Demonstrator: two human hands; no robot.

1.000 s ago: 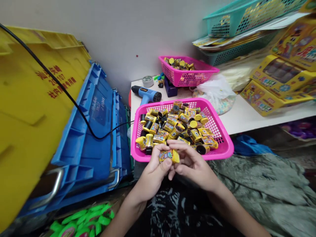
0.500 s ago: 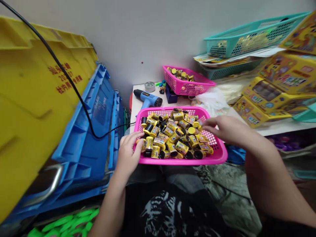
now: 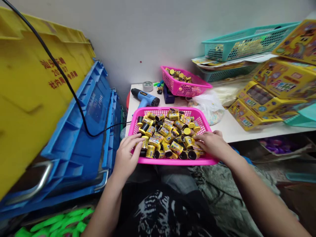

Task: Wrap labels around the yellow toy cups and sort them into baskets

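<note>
Yellow canisters [image 3: 176, 147] lie in the pink basket [image 3: 172, 161], between the hands. The left hand [image 3: 127, 154] is at its left rim. The right hand [image 3: 213, 144] is nearer the upper-labelled canister [image 3: 188, 142], long axis pointing forward. Cannot tell whether either grip holds anything.

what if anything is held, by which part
It cannot be told: the left hand is at the left rim of the front pink basket, the right hand among small yellow tubs, any grip hidden.

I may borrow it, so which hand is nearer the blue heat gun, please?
Left: the left hand is in front of the heat gun; the right hand is farther right, over the front basket.
</note>
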